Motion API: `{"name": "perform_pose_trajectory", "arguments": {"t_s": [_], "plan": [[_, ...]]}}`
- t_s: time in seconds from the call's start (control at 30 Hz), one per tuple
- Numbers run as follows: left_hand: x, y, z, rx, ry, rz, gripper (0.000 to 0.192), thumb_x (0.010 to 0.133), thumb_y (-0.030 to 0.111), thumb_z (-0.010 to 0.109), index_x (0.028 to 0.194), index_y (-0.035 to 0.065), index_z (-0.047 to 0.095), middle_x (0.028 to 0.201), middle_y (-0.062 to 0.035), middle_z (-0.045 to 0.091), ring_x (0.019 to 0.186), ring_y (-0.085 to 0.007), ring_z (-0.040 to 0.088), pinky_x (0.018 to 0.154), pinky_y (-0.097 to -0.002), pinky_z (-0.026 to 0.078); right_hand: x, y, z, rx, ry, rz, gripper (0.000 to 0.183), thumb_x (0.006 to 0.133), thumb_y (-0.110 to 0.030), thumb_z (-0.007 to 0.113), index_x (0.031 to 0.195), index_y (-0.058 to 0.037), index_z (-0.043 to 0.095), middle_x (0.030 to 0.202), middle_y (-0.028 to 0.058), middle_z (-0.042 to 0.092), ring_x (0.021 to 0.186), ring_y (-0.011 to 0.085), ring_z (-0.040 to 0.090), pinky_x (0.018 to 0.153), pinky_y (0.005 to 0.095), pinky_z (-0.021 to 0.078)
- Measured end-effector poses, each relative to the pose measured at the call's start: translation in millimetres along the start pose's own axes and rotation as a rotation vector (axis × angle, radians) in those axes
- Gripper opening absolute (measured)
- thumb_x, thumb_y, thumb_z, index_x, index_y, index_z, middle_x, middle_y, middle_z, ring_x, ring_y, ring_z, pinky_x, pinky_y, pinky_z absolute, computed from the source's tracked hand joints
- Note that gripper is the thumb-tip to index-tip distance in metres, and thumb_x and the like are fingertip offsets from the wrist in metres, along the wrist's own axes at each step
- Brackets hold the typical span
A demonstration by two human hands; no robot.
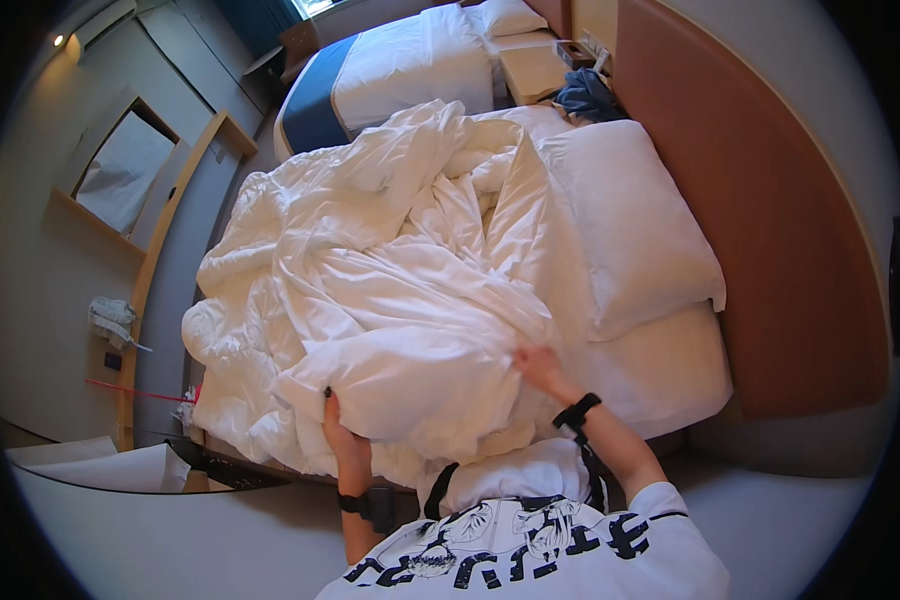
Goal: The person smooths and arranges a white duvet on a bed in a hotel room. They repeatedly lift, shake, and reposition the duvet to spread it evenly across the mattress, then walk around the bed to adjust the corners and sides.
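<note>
A white duvet (pixel 390 262) lies in a rumpled heap over the near bed, with deep folds across its middle. My left hand (pixel 347 444) grips its smooth, puffed near part, thumb on top and the other fingers hidden beneath. At the right side of that same part, my right hand (pixel 540 369) is closed on the cloth, blurred by motion. Both wrists wear black bands. A white pillow (pixel 630 225) rests at the head end, beyond my right hand, on the white sheet (pixel 667 367).
A brown padded headboard (pixel 750 225) borders the bed on the right. Past the bed stand a wooden nightstand (pixel 536 73) and a second bed (pixel 412 71) with a blue runner (pixel 316 94). Dark blue cloth (pixel 589 96) lies near the nightstand. A wood-edged ledge (pixel 166 217) and mirror (pixel 124 171) line the left wall.
</note>
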State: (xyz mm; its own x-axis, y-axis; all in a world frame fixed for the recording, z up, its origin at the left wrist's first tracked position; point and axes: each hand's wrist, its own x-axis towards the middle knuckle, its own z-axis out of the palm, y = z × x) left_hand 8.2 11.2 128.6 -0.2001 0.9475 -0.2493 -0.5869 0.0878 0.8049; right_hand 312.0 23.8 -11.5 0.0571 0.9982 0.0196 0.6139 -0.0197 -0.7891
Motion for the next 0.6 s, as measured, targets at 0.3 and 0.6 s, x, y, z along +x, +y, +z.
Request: {"name": "perform_pose_trajectory", "arguments": {"t_s": [0.3,0.6], "plan": [[10.0,-10.1,0.1,-0.033,0.056,-0.037,0.039,0.089,0.023,0.048,0.122,0.001,0.044,0.118,-0.0108,0.052,0.108,-0.0224,0.051,0.09,-0.0337,0.042,-4.4,-23.8,-24.6,-0.217,-0.057,-0.022,0.043,0.075,-0.027,0.062,0.11,-0.0072,0.047,0.109,0.0214,0.05,0.106,0.0376,0.045,0.085,0.0455,0.0399],[4.0,-30.2,31.1,0.302,-0.133,0.045,0.041,0.091,0.018,0.045,0.128,0.0013,0.037,0.126,-0.0103,0.045,0.115,-0.0202,0.044,0.096,-0.0341,0.037,15.2,-147.3,18.3,0.055,-0.228,-0.153,0.051,0.074,-0.019,0.064,0.116,-0.0011,0.041,0.109,0.022,0.051,0.103,0.0382,0.049,0.081,0.0463,0.0431]]}}
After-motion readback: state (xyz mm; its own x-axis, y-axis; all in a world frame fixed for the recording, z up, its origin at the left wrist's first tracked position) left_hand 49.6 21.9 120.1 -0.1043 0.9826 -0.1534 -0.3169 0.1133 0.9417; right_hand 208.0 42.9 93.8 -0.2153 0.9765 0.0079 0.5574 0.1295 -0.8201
